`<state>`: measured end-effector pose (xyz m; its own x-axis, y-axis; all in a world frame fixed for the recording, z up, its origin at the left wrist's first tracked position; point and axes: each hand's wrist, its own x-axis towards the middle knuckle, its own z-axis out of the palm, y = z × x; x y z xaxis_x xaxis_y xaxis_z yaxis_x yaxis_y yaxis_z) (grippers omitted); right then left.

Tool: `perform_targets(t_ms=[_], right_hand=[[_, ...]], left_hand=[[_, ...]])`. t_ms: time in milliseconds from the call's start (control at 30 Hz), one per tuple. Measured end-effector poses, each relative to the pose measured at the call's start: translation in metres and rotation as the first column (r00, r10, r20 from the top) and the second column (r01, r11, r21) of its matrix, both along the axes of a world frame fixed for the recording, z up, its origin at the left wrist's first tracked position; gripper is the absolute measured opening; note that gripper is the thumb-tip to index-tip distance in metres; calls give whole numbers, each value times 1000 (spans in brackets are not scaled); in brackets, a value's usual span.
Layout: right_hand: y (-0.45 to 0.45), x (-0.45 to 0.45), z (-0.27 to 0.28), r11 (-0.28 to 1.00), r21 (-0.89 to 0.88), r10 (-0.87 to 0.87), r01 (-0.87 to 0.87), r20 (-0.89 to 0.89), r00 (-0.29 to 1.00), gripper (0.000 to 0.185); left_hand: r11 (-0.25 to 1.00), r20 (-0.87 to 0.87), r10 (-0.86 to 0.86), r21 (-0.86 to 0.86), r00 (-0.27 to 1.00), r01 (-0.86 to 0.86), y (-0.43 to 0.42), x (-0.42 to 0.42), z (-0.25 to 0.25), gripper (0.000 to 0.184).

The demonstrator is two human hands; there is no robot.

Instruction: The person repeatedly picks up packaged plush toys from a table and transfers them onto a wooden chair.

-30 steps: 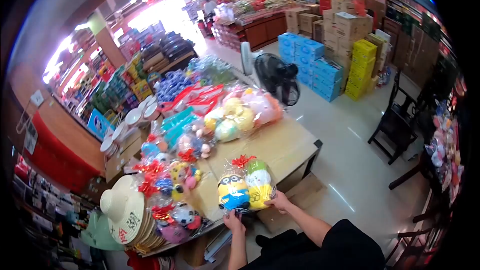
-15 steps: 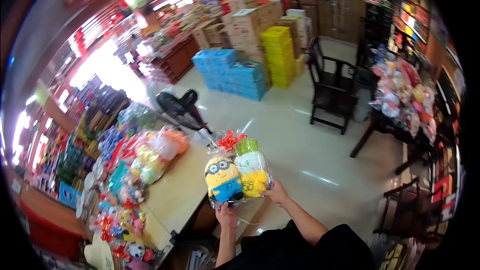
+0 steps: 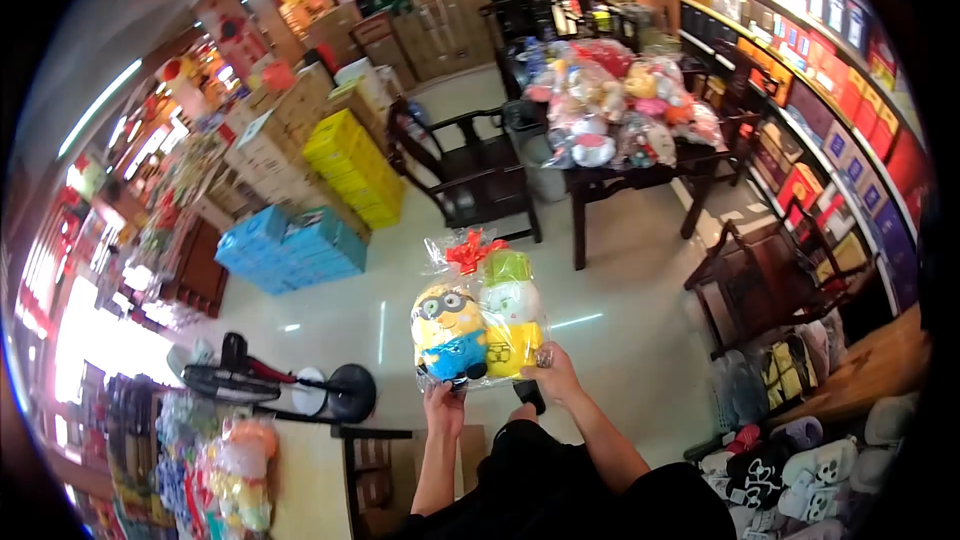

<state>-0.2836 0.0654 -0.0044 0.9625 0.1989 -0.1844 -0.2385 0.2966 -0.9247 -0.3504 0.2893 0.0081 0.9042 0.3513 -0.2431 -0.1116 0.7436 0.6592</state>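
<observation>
A clear plastic bag tied with a red bow (image 3: 474,252) holds two plush toys. One is a yellow plush toy with goggles and blue overalls (image 3: 449,332); beside it is a white-faced plush toy with a green top and yellow body (image 3: 513,315). My left hand (image 3: 443,410) grips the bag's lower left edge, under the goggled toy. At the lower right edge my right hand (image 3: 553,376) is closed on the same bag. The bag is held up in front of me, above the floor.
A dark table (image 3: 640,172) bears many bagged plush toys (image 3: 600,100). Dark wooden chairs (image 3: 485,175) (image 3: 770,285) stand near it. Yellow boxes (image 3: 352,168) and blue boxes (image 3: 290,250) are stacked left. A fan (image 3: 235,380) and a light table (image 3: 308,480) are lower left; slippers (image 3: 820,470) lower right.
The view has swung right, so the light table and fan now lie at the lower left and the dark table is ahead. Both hands have carried the bagged toys away from the light table.
</observation>
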Motion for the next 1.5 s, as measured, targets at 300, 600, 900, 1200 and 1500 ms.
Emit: perform_targets(t_ms=[300,600,900,1200,1500], right_hand=[[-96,97,-29,951,-29,-309,308,-62,949,41],[-175,264,24,948,38,-312,315,-64,948,44],[-239,378,24,787,109,-613,607,33,789,40],[-308,537,28,815,149,-572,560,52,818,42],[-397,758,43,903,31,-428,429,140,893,57]], left_hand=[[926,-37,-372,-89,928,367,-86,164,-18,45],[816,23,-569,-106,822,568,-151,362,-20,49],[648,34,-762,45,647,761,-217,509,19,51],[659,-41,-735,190,677,727,-281,655,21,50],[701,-94,-666,260,740,664,-361,832,60,48]])
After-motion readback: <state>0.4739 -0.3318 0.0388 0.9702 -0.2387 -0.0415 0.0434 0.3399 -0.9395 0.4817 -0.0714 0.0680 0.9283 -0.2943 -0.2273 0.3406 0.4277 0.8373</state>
